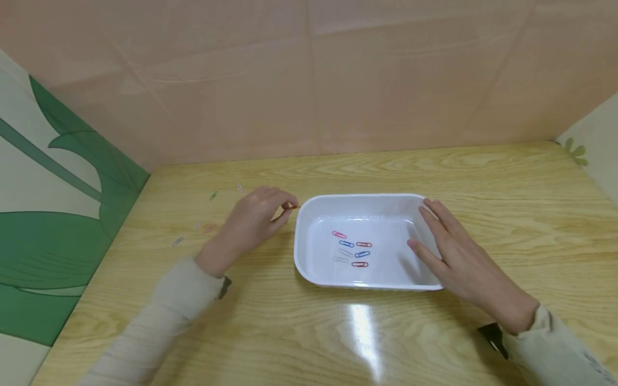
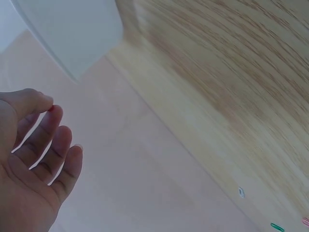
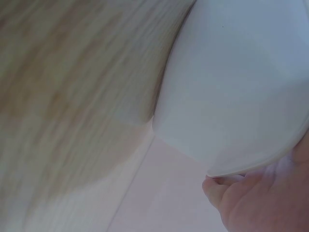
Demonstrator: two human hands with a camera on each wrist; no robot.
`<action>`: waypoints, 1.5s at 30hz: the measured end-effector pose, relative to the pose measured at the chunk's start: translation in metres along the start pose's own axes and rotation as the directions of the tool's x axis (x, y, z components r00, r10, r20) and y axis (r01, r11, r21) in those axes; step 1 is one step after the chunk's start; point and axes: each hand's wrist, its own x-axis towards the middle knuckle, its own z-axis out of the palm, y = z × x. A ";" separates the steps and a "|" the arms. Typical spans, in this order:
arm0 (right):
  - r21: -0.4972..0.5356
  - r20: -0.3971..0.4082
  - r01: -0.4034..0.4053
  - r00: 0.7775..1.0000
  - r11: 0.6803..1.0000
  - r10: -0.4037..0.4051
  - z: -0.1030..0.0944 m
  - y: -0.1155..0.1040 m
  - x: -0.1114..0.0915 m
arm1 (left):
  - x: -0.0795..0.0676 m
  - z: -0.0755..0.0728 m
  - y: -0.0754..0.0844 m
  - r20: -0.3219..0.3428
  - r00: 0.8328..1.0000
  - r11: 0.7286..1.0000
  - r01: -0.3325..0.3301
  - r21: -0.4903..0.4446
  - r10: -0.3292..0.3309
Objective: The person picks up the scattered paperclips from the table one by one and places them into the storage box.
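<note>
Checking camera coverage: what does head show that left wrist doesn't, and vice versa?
Head only: seven paper clips inside the white tray, and the right grip at the tray's right end.
Left wrist only: the palm side of the left grip.
Both: the left grip pinching a reddish clip (just a red speck in left wrist), the tray, the table, and a loose green clip and pale clip.

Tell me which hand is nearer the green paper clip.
Left. The left hand is right of the green paper clip; the right hand, farther right, touches the white tray.
</note>
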 end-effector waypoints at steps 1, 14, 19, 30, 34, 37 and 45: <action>0.001 -0.001 0.001 1.000 1.000 -0.001 0.000 0.000 0.000 | 0.000 0.000 0.001 -0.004 1.000 1.000 -0.005 0.002 0.005; 0.002 -0.006 0.010 1.000 1.000 -0.010 0.000 0.000 0.000 | 0.012 0.009 0.022 0.014 0.997 0.997 -0.072 -0.002 0.072; 0.005 -0.003 0.007 1.000 1.000 -0.007 0.000 0.000 0.000 | 0.015 0.016 0.028 0.049 0.994 0.996 -0.093 -0.004 0.093; 0.003 -0.003 0.000 1.000 1.000 0.000 0.000 0.000 0.001 | 0.022 0.035 0.038 0.097 0.990 0.994 -0.097 -0.059 0.102; 0.003 -0.007 0.005 1.000 1.000 -0.005 0.000 0.000 0.001 | 0.024 0.040 0.041 0.124 0.988 0.993 -0.081 -0.088 0.092; 0.004 -0.013 0.008 1.000 1.000 -0.008 0.000 -0.001 0.001 | 0.025 0.044 0.043 0.151 0.985 0.992 -0.074 -0.100 0.088; 0.000 -0.005 0.002 1.000 1.000 -0.002 0.000 0.000 0.001 | 0.025 0.051 0.052 0.201 0.976 0.993 -0.059 -0.106 0.079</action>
